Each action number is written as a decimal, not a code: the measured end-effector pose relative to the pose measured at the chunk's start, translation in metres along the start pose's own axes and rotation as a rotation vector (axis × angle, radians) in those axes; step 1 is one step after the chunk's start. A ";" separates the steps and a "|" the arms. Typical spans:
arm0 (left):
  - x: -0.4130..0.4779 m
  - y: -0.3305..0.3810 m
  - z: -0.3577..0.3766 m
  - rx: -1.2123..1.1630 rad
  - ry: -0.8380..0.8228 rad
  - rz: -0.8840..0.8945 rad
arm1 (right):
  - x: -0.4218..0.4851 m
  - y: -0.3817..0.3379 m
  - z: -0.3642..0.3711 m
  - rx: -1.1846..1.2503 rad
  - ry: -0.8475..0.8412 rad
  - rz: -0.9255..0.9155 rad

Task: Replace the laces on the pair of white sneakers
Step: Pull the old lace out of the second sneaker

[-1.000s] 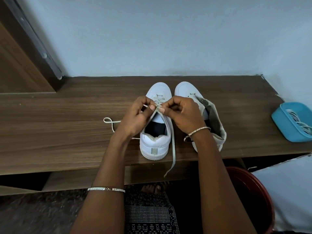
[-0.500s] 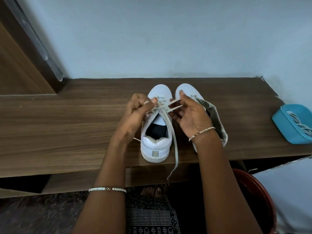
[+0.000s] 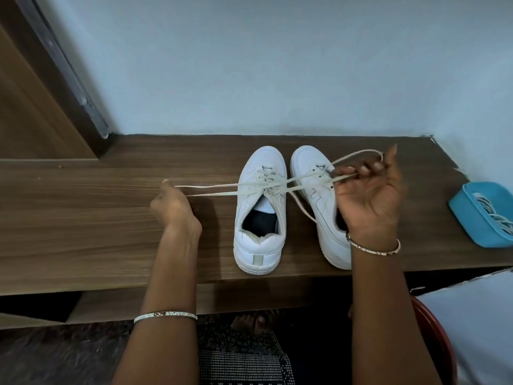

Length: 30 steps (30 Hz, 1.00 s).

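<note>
head view: a brown wood-grain tabletop (image 3: pixel 83 218) fills the middle of the frame against a pale wall. two shoes stand on it at centre, heels toward the person, so the eyelets face up within easy reach. the laced white low-top sneaker (image 3: pixel 245 201) is the left one in the frame, and the second white low-top sneaker (image 3: pixel 322 201) is just beside it on the right, with most of its eyelets bare. a cream flat shoelace (image 3: pixel 268 187) crosses over the laced shoe's tongue and stretches taut out to both sides. the left hand (image 3: pixel 175 207), at centre left, has its fingers curled and pinches a doubled strand. the right hand (image 3: pixel 369 195), at centre right, is turned palm up with its fingers bent, and it pinches another loop that arcs above it. pulling in opposite directions like this probably cinches a bow at the crossing, and one tail hangs loose between the shoes. a blue plastic tray (image 3: pixel 466 226) at the right edge holds spare white laces (image 3: pixel 497 215), likely kept handy for the other shoe. a red round tub (image 3: pixel 438 343) sits at lower right.
</note>
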State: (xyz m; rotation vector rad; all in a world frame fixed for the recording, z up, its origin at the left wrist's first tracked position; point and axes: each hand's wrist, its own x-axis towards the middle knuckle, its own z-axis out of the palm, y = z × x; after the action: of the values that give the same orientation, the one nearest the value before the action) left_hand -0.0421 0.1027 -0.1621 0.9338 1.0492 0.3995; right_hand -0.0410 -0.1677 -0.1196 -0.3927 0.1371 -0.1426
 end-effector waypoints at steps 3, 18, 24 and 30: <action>0.004 -0.002 -0.001 0.019 0.061 0.031 | 0.001 -0.010 -0.002 0.050 -0.026 -0.056; -0.021 -0.030 0.014 0.891 -0.831 1.125 | -0.004 0.037 0.004 -1.825 -0.370 -0.458; -0.016 -0.033 0.015 0.789 -0.687 1.069 | -0.004 0.050 -0.003 -1.959 -0.519 -0.374; -0.010 -0.025 0.012 0.764 -0.412 1.139 | -0.006 0.042 -0.004 -1.885 -0.543 -0.251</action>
State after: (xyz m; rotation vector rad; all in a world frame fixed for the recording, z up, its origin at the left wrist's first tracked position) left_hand -0.0401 0.0763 -0.1748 2.1858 0.1570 0.7015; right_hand -0.0425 -0.1293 -0.1387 -2.3069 -0.3837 -0.1111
